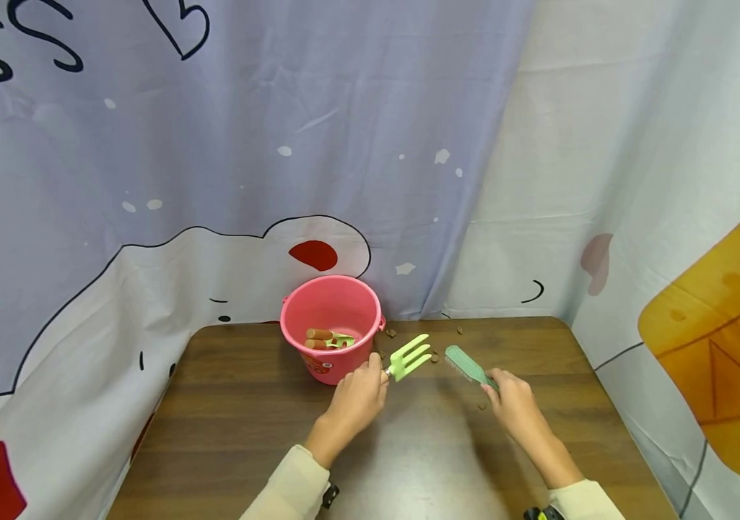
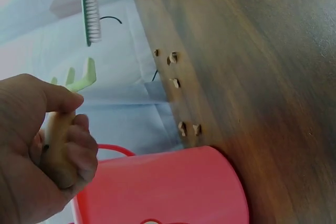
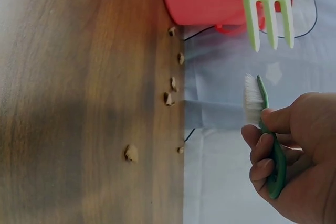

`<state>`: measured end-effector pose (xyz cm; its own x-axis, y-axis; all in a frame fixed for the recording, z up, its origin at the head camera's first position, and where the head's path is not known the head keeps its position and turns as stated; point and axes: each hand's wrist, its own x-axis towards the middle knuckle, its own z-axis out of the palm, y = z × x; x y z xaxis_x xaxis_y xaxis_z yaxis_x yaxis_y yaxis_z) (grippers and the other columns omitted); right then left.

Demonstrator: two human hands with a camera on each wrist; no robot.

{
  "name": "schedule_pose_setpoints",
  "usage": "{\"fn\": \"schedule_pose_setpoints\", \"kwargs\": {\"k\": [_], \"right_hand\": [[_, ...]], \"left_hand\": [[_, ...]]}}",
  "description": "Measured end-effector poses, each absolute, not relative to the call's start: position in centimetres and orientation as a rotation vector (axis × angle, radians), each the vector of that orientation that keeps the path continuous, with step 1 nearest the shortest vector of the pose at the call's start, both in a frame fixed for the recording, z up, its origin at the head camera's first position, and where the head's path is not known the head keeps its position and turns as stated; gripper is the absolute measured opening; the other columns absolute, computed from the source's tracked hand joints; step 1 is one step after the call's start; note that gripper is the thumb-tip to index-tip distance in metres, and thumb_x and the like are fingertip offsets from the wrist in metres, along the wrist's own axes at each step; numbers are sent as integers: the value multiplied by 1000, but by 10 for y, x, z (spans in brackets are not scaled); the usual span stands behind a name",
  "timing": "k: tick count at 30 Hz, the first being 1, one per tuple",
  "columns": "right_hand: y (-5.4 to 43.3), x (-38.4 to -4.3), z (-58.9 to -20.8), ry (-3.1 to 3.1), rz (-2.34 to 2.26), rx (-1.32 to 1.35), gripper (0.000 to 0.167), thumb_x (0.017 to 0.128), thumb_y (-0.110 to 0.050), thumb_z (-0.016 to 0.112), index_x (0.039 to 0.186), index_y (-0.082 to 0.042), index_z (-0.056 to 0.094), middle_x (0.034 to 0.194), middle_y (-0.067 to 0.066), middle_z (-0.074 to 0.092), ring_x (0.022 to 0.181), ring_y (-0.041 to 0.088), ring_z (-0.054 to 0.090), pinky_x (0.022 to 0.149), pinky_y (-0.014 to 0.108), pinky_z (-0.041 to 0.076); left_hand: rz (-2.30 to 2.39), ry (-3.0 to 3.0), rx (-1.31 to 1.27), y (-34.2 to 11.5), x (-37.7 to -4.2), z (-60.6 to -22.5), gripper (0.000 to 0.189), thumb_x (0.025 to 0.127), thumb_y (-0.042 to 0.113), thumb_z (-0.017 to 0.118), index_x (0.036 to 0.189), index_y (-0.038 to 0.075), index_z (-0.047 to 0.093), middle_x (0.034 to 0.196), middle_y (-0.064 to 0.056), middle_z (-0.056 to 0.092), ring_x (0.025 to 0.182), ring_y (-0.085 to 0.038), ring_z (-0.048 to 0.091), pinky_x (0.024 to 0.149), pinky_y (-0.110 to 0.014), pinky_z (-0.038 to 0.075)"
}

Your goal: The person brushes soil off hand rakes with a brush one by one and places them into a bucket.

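My left hand (image 1: 358, 399) grips the wooden handle of a light green garden hand fork (image 1: 408, 357), its tines pointing right. In the left wrist view the fingers wrap round the wooden handle (image 2: 56, 148). A green brush (image 1: 466, 363) with white bristles is held by my right hand (image 1: 514, 404), and the bristles (image 3: 252, 99) show plainly in the right wrist view. Fork and brush are raised over the table, their ends facing each other with a gap between. Beside the left hand stands a pink bucket (image 1: 362, 366), with two wooden-handled green tools (image 1: 320, 339) inside.
Several small brown bits (image 2: 173, 57) lie scattered on the dark wooden table (image 1: 246, 426), mostly near its back edge right of the bucket. One brown piece (image 3: 131, 153) lies nearer the front. A printed curtain (image 1: 344, 108) hangs right behind the table.
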<state>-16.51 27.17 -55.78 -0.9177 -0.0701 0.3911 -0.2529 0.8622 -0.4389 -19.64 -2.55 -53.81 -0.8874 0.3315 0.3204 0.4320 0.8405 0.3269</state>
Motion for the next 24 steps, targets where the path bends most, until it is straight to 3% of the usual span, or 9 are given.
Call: {"fn": "schedule_pose_setpoints", "kwargs": {"k": [5,9,15,24], "right_hand": [[268,-162,-549,-2639,709,268,17,89,0,75,104,8,69,94,21,73,84,36,73,71,47,60],[263,-159,-543,-2589,699,288,18,88,1,76,103,8,69,93,21,73,83,35,73,70,47,59],[253,-157,-535,-2530,705,305,19,88,2,76,105,8,70,95,19,73,83,32,73,68,43,59],[223,-155,-529,-2503,718,395,18,86,3,77,103,6,69,92,15,72,83,27,73,69,40,60]], "left_hand": [[-490,-2740,-681,-29,-197,-539,24,89,18,78,96,9,57,87,-7,61,84,-28,64,71,-40,52],[-422,-2709,-681,-29,-197,-540,19,89,22,78,92,10,63,86,-5,62,85,-25,61,69,-37,45],[-358,-2698,-648,-27,-197,-541,15,92,24,74,94,10,68,86,-3,65,84,-24,62,70,-37,44],[-230,-2688,-611,-20,-196,-546,14,94,23,74,96,13,65,89,-3,66,84,-24,63,69,-37,43]]}}
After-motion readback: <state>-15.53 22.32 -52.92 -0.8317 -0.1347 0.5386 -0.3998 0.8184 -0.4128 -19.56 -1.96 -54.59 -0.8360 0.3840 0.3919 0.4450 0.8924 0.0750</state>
